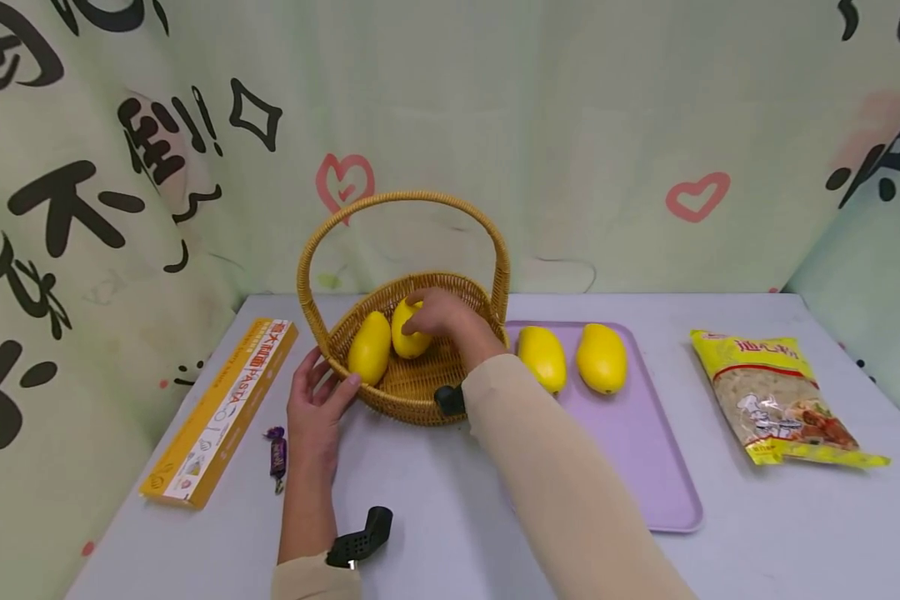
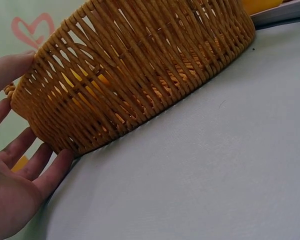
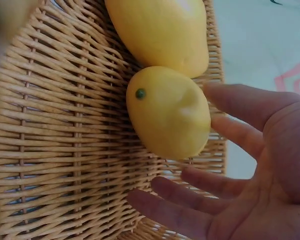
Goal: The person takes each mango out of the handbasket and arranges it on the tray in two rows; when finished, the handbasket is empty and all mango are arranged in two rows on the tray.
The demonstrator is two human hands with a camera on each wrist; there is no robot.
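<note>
A wicker basket point(image 1: 408, 408) with a tall handle holds two yellow mangoes, one mango point(image 1: 370, 348) at the left and another mango point(image 3: 165, 120) beside it. My right hand point(image 1: 450, 321) reaches into the basket. In the right wrist view its thumb and index finger are at the end of the second mango, while the other fingers spread out loosely below it. My left hand point(image 1: 320, 400) rests against the basket's left side. Seen from the left wrist, its thumb lies at the rim and its straight, spread fingers touch the woven wall point(image 2: 140, 65).
Right of the basket, a purple tray point(image 1: 630, 467) bears two more mangoes point(image 1: 602, 358). A yellow food bag point(image 1: 780, 400) lies at the far right. On the left are a long pasta box point(image 1: 221, 408) and a small purple-wrapped candy point(image 1: 277, 457). Curtains point(image 1: 570, 150) stand behind the table.
</note>
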